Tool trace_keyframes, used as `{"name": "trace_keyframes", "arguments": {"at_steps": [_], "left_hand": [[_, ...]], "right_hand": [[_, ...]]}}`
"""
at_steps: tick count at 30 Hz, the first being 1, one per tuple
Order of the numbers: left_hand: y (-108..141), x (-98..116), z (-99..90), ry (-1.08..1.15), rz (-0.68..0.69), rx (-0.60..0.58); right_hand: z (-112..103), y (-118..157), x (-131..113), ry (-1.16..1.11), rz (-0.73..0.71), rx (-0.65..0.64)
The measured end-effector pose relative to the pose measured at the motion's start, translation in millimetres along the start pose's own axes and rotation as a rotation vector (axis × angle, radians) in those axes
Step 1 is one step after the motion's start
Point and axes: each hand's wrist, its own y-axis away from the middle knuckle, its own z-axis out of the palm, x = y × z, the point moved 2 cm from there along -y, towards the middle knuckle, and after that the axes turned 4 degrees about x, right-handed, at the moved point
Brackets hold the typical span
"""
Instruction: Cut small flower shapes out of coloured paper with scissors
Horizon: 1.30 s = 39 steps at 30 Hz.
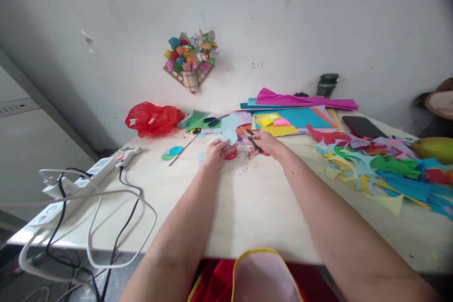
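Observation:
Near the middle of the table, my left hand pinches a light blue paper piece with a scalloped edge. Just to its right, my right hand is closed on black-handled scissors, whose blades point toward the blue paper. The scissor tips are too small to tell if they touch it. Red paper scraps and tiny clippings lie under and between my hands. A second pair of dark scissors rests on green paper behind my left hand.
A power strip with cables lies at the left. A red plastic bag sits at the back left. Paper sheets, a phone and a dark cup are at the back right. Coloured offcuts cover the right side.

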Motion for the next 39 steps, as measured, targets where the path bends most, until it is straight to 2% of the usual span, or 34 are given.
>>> {"name": "trace_keyframes", "arguments": {"at_steps": [4, 9, 12, 16, 25, 29, 32, 39], "left_hand": [[2, 0, 0.8, -0.042, -0.017, -0.033], [4, -1, 3.8, -0.113, -0.023, -0.069], [6, -2, 5.2, -0.162, -0.052, -0.088], [9, -2, 7.4, -0.240, -0.095, -0.138], [13, 0, 9.7, -0.309, -0.063, -0.251], [10, 0, 9.0, -0.284, -0.054, -0.215], [8, 1, 8.6, -0.244, -0.024, -0.178], [6, 2, 5.0, -0.163, 0.022, -0.070]], "right_hand": [[4, 2, -1, -0.212, 0.054, 0.030], [11, 2, -1, -0.342, 0.088, 0.072], [13, 3, -6, -0.397, 0.047, 0.134], [13, 5, -10, -0.355, -0.022, 0.166], [12, 5, -5, -0.260, -0.058, 0.013], [7, 2, 2, -0.316, -0.033, -0.019], [1, 0, 7, -0.255, -0.022, -0.060], [-4, -1, 15, -0.076, -0.090, -0.292]]}}
